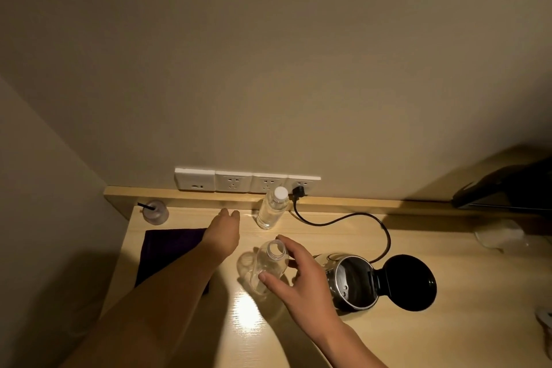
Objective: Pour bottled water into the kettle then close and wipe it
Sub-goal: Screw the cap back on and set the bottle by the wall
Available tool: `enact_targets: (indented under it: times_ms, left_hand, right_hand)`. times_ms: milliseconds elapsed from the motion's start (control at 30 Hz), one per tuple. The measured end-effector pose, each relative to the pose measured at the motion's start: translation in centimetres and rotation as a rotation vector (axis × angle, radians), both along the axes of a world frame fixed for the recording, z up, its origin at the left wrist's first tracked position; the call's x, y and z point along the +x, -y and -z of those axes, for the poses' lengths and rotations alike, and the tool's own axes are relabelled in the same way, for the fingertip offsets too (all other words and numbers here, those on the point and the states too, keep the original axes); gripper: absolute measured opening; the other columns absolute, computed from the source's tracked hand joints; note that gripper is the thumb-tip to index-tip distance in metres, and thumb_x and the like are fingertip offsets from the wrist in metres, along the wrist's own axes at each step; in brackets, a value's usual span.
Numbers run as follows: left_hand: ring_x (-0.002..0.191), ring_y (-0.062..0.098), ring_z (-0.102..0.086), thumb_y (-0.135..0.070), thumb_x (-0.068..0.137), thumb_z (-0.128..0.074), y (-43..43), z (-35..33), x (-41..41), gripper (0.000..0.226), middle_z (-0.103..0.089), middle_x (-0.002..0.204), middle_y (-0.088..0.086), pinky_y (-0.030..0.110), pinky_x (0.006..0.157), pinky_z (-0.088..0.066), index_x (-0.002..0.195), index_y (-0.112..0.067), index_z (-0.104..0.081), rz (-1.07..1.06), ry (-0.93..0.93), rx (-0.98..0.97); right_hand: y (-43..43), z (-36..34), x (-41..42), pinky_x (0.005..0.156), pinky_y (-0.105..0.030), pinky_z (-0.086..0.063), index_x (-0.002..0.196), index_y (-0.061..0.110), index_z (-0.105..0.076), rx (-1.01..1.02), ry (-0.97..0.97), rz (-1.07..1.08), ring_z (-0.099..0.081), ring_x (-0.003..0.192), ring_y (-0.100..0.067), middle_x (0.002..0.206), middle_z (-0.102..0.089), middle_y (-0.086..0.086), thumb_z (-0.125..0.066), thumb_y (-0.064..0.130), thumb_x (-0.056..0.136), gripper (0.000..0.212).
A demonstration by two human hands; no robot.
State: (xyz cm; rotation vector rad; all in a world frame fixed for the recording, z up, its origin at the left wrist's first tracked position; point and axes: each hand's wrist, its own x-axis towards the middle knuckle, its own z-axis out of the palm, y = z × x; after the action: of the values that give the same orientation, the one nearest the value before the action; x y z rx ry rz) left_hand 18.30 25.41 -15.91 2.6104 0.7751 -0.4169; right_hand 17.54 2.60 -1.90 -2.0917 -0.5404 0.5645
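On the pale wooden tabletop (388, 337), near the front middle: an uncapped clear bottle (270, 266), upright, looking empty, open mouth up. Right hand (298, 275) clasped around it, thumb against the near side of its shoulder, fingers curled round the far side by the neck. Just right of that hand: a dark kettle (352, 284), lid (410, 282) flipped fully open to the right, inside too dark to judge for water. From the kettle, a black cord (373, 221) looping back to a plug in the rightmost of the white wall sockets (248, 181). Further back, close to the raised ledge beneath the sockets: a second bottle (272, 209), upright, white cap on, filled with clear liquid. Left hand (224, 230) stretched out flat and low over the tabletop just left of that capped bottle, fingers loosely spread, gripping nothing, not touching the bottle; whether resting on the wood or hovering, unclear. Under the left forearm: a dark purple cloth (170, 251), lying flat near the left edge. At the back left corner: a small clear cup (156, 212) with a black straw. Far right: a crumpled clear wrapper (501, 236) and some dark object on the ledge, too dim to identify.
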Motion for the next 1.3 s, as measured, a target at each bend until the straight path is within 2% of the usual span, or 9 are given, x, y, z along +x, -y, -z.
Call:
enact_targets:
  times_ms: [133,267,433,567,733,900,1100,1200,1300]
  left_hand:
    - [0.099,0.034,-0.067,-0.016,0.093,-0.067,-0.3,-2.8,-1.1,0.023,-0.068,0.109,0.015,0.039,0.082,-0.055,0.113,-0.006,-0.062,-0.312,0.256,-0.281]
    - [0.079,0.028,-0.075,-0.020,0.077,-0.082,0.2,-10.1,-4.2,0.024,-0.074,0.086,0.008,0.052,0.074,-0.064,0.094,-0.026,-0.066,-0.641,0.582,-0.754]
    - [0.086,0.017,-0.072,-0.025,0.070,-0.084,2.6,-18.5,-9.0,0.035,-0.075,0.095,0.000,0.027,0.076,-0.061,0.102,-0.028,-0.070,-0.447,0.913,-1.080]
    - [0.095,0.019,-0.072,-0.028,0.075,-0.082,4.7,-21.2,-10.6,0.039,-0.077,0.102,0.000,0.030,0.082,-0.060,0.114,-0.029,-0.077,-0.368,0.965,-1.045]
    - [0.108,0.028,-0.072,-0.032,0.074,-0.083,6.1,-22.1,-11.2,0.032,-0.079,0.110,-0.001,0.060,0.099,-0.055,0.106,-0.036,-0.078,-0.370,0.992,-0.848]
    - [0.101,0.012,-0.072,-0.037,0.069,-0.082,6.9,-23.2,-11.1,0.030,-0.081,0.106,-0.007,0.040,0.091,-0.053,0.099,-0.040,-0.080,-0.332,0.959,-0.811]
    - [0.101,0.010,-0.072,-0.035,0.071,-0.085,6.4,-24.3,-10.4,0.031,-0.081,0.103,-0.011,0.028,0.087,-0.053,0.101,-0.039,-0.080,-0.202,0.881,-0.733]
    - [0.103,0.010,-0.072,-0.039,0.072,-0.084,5.7,-25.0,-10.1,0.031,-0.081,0.106,-0.010,0.039,0.091,-0.057,0.103,-0.039,-0.081,-0.136,0.828,-0.769]
    - [0.117,0.023,-0.071,-0.027,0.082,-0.082,4.6,-26.4,-9.7,0.033,-0.080,0.119,0.000,0.053,0.107,-0.052,0.114,-0.033,-0.081,0.031,0.753,-0.878]
  right_hand:
    - [-0.4,-0.5,0.4,0.107,-0.029,-0.049,0.145,0.033,-0.055,0.013,0.013,-0.014,-0.058,0.126,0.000,0.138,-0.063,0.017,-0.085,0.039,0.082,0.070]
    - [-1.1,-1.7,0.7,0.106,-0.026,-0.050,0.144,0.036,-0.055,0.024,0.021,-0.048,-0.058,0.125,0.003,0.137,-0.063,0.020,-0.082,0.048,0.080,0.070]
    - [-1.9,-3.3,0.7,0.106,-0.032,-0.051,0.143,0.031,-0.057,0.033,0.042,-0.117,-0.059,0.124,0.001,0.137,-0.065,0.015,-0.087,0.039,0.080,0.070]
    - [-2.0,-4.7,0.3,0.102,-0.031,-0.052,0.140,0.032,-0.059,0.065,0.065,-0.173,-0.060,0.121,0.001,0.133,-0.066,0.016,-0.085,0.042,0.078,0.069]
    - [-1.6,-6.0,0.1,0.098,-0.019,-0.049,0.140,0.033,-0.060,0.114,0.080,-0.215,-0.060,0.119,0.004,0.132,-0.067,0.018,-0.085,0.041,0.078,0.068]
    - [-0.8,-7.0,0.2,0.093,-0.015,-0.048,0.136,0.036,-0.063,0.181,0.086,-0.224,-0.062,0.117,-0.001,0.128,-0.068,0.020,-0.085,0.042,0.075,0.065]
    - [0.1,-8.2,0.9,0.085,-0.011,-0.044,0.135,0.045,-0.063,0.196,0.106,-0.232,-0.061,0.109,-0.007,0.113,-0.066,0.020,-0.084,0.044,0.073,0.065]
    - [0.7,-8.7,1.3,0.087,-0.019,-0.051,0.134,0.043,-0.065,0.250,0.039,-0.238,-0.062,0.106,-0.013,0.112,-0.067,0.016,-0.087,0.037,0.075,0.063]
    - [1.3,-9.9,1.8,0.091,-0.031,-0.058,0.131,0.036,-0.070,0.376,-0.244,-0.319,-0.066,0.113,-0.017,0.120,-0.072,0.002,-0.087,0.018,0.078,0.058]
